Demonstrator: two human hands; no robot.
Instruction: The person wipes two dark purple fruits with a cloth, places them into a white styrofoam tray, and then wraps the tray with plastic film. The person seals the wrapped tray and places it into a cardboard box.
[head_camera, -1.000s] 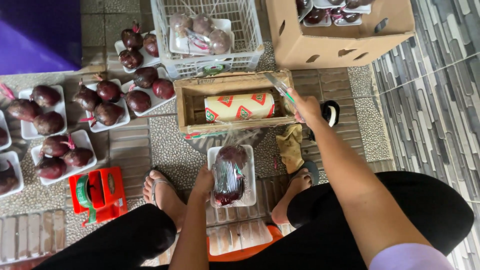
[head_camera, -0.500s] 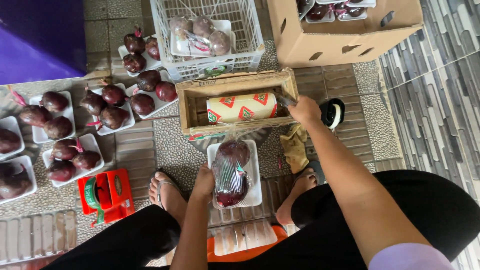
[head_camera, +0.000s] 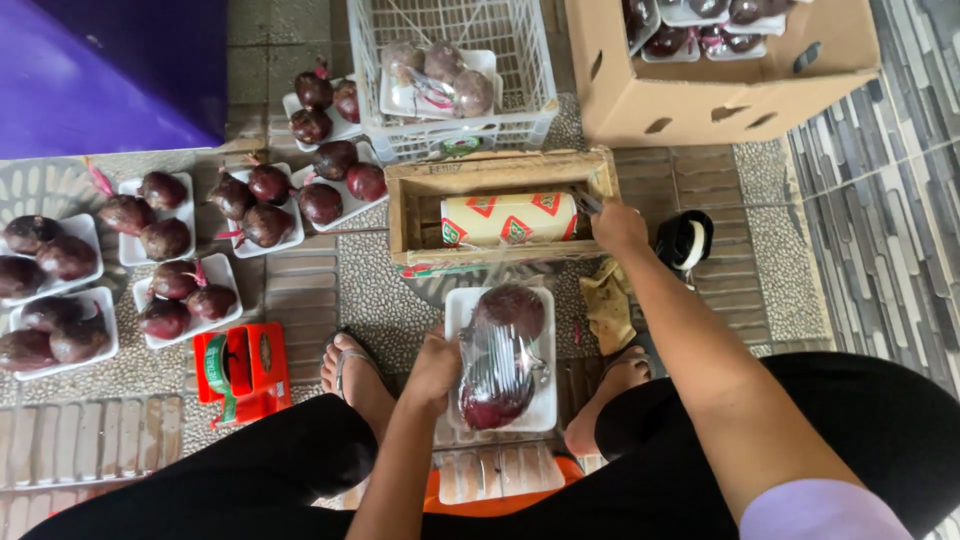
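A: Head view, near centre. What does my left hand have?

B: Your left hand is curled shut on the left edge of a white tray. Two dark red beets lie on the tray under clear film. The tray sits on the floor between your feet, just near of the wooden box.

A: And my right hand?

B: Item two: my view has your right hand at the right end of the box, fingers closed on a thin dark tool; what kind of tool I cannot tell. Inside the box lies a roll, yellow wrapper with red and green marks, lengthwise. Film runs from the box toward the tray.

A: I list the left side: five white trays of loose beets on the floor, plus two more trays near the box's left end.

B: Also left, near: a red tape dispenser with green tape.

A: Far side?

B: A white crate holds one wrapped tray of beets, touching the box's far edge. To its right, a cardboard carton with more filled trays. A dark object with a white middle lies right of my hand, and a brown rag near my right foot.
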